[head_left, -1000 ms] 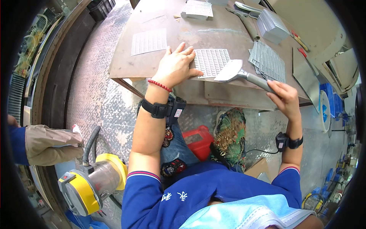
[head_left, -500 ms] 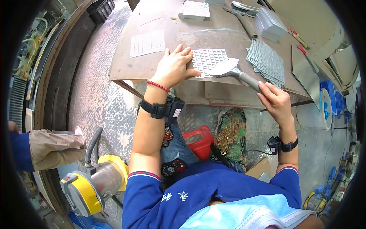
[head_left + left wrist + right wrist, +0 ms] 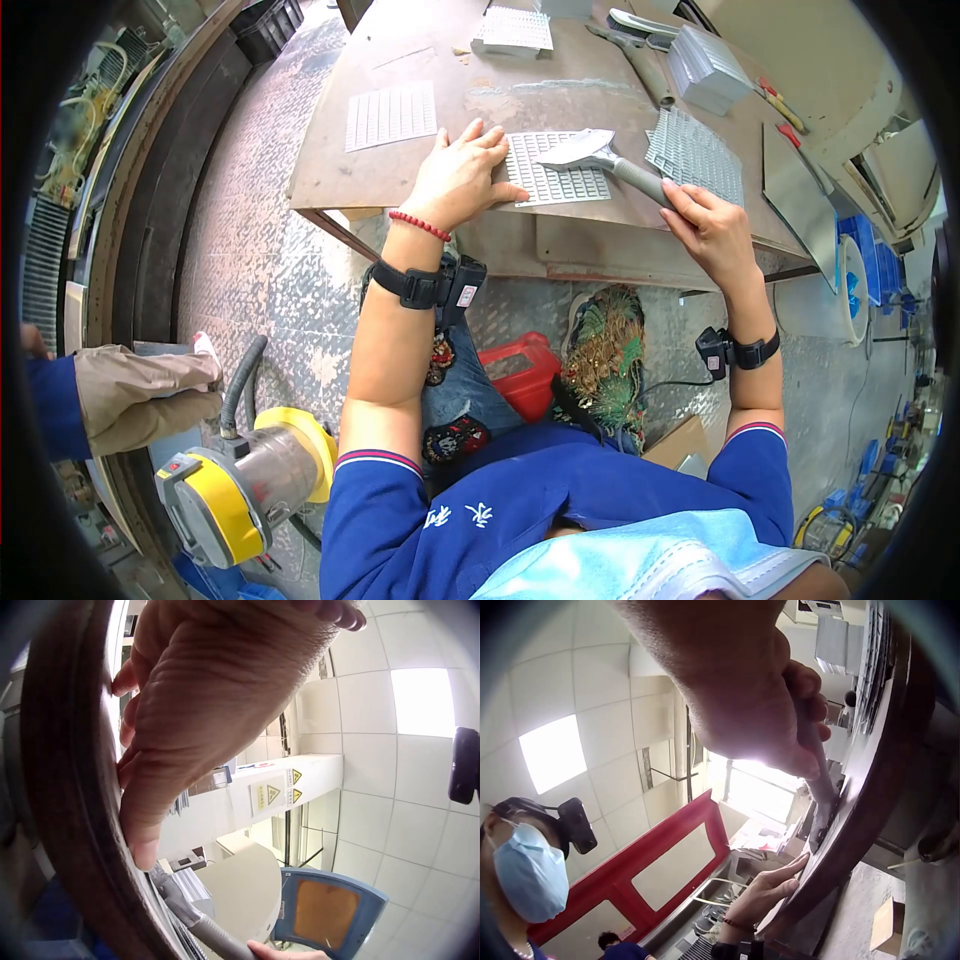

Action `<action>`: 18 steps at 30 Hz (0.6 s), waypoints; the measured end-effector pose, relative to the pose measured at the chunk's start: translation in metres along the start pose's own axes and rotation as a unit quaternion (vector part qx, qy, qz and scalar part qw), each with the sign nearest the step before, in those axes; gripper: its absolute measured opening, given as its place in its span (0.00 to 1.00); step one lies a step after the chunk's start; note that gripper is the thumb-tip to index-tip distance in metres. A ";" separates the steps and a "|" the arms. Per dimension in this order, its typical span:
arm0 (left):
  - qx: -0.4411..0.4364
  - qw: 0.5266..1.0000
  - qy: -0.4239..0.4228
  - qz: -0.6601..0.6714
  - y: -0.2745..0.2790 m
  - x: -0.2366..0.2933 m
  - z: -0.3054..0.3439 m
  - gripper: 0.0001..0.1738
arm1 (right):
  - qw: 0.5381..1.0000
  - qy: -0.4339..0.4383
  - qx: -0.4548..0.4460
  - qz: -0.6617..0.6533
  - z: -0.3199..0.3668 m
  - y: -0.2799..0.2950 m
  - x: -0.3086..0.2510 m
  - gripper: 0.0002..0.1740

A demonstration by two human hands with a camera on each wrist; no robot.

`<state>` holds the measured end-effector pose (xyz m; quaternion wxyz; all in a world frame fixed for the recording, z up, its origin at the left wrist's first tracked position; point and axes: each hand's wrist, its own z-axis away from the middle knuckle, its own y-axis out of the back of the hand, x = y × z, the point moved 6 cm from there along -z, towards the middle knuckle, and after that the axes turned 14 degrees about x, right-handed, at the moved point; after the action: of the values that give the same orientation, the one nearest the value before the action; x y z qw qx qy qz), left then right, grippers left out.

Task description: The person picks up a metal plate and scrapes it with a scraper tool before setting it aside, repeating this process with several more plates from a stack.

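Note:
On the table near its front edge lies a thin pale sheet [image 3: 575,187] with rows of small rectangular cells. My left hand [image 3: 458,180] rests at the sheet's left side, fingers extended and the thumb over its near left corner. My right hand [image 3: 712,232] grips the grey handle of a wide-bladed scraper [image 3: 638,180], whose blade overlaps the middle of the sheet. In the right wrist view, the fingers curl round the scraper handle [image 3: 814,746], which slants down to the tabletop. The left thumb [image 3: 142,851] presses at the table edge in the left wrist view.
Another gridded sheet [image 3: 390,115] lies to the left. Loose gridded sheets [image 3: 700,160] overlap at the right, below a tall stack [image 3: 710,70]. Farther back are a second stack [image 3: 513,32] and another grey-handled tool [image 3: 648,75]. A yellow vacuum cleaner [image 3: 240,480] stands on the floor.
My right hand has moved left with the scraper, taking the blade from the sheet's right edge to over its middle. The left hand has stayed in place.

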<state>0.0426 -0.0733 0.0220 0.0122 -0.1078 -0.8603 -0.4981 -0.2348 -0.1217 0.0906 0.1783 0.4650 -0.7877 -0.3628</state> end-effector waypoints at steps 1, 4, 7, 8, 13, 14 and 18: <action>0.004 1.000 -0.002 0.002 0.000 0.000 0.000 0.44 | 1.000 0.000 0.001 0.000 -0.002 -0.001 0.001 0.18; 0.004 1.000 -0.004 0.007 0.001 0.000 0.000 0.43 | 1.000 0.005 -0.004 0.010 -0.006 -0.006 0.004 0.17; -0.055 0.998 0.018 0.020 0.004 0.002 -0.003 0.46 | 1.000 0.013 -0.001 0.011 -0.010 -0.009 0.005 0.17; -0.062 0.998 0.020 0.018 0.005 0.002 -0.003 0.46 | 1.000 0.016 0.002 0.009 -0.012 -0.009 0.005 0.17; -0.072 0.997 0.027 0.014 0.004 0.002 -0.004 0.46 | 1.000 0.003 -0.011 0.012 -0.021 -0.017 0.008 0.17; -0.074 0.997 0.028 0.015 0.004 0.002 -0.004 0.46 | 1.000 -0.003 -0.013 0.012 -0.023 -0.018 0.008 0.17; -0.067 0.997 0.026 0.021 0.004 0.002 -0.003 0.46 | 1.000 0.000 -0.010 0.028 -0.028 -0.029 0.012 0.17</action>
<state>0.0408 -0.0738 0.0272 0.0379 -0.1136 -0.8221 -0.5566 -0.2061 -0.1520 0.0876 0.1930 0.4412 -0.7968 -0.3650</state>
